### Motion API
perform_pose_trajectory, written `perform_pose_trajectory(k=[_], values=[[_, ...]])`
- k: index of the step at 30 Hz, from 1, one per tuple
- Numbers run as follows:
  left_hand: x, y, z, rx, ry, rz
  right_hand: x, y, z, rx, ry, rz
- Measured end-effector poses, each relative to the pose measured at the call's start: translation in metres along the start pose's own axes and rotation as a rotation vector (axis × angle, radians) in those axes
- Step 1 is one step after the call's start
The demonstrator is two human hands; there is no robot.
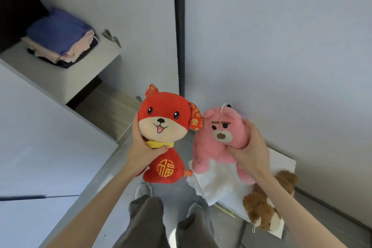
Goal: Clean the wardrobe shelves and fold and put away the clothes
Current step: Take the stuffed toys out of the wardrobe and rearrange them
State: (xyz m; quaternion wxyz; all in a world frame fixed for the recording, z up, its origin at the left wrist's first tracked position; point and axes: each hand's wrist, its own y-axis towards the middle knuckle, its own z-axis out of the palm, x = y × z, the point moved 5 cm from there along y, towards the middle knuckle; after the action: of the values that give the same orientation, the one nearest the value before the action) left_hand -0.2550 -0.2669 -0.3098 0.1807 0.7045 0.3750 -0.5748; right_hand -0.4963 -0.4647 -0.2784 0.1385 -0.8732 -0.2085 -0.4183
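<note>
My left hand (141, 147) grips a red plush dog (167, 119) by its neck, just under the yellow collar. My right hand (251, 151) grips a pink plush bear (217, 143) around its head and shoulder. Both toys are held up side by side in front of me, faces toward the camera. A stack of folded clothes (60, 38), blue on top with pink and dark pieces below, lies on a grey wardrobe shelf (80, 72) at the upper left.
A brown plush dog (263, 207) lies on a white bag (225, 187) on the floor at lower right. A metal hinge (111, 37) sits by the shelf. A dark vertical wardrobe edge (180, 26) runs down the middle. My legs and shoes stand below.
</note>
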Motion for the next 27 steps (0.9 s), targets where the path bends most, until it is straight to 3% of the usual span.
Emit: perform_pose_trajectory(k=[5,13,19,27], values=[[0.031,0.010,-0.081,-0.158,0.004,-0.044,0.055,0.025,0.083,0.108,-0.062,-0.080],[0.097,0.086,-0.164,-0.172,0.054,-0.173,0.114,0.071,0.220,0.186,-0.230,-0.145],[0.170,0.155,-0.197,-0.190,0.047,-0.286,0.120,0.117,0.324,0.176,-0.310,-0.146],[0.313,0.248,-0.197,-0.409,-0.016,-0.458,0.080,0.200,0.499,0.195,-0.479,-0.317]])
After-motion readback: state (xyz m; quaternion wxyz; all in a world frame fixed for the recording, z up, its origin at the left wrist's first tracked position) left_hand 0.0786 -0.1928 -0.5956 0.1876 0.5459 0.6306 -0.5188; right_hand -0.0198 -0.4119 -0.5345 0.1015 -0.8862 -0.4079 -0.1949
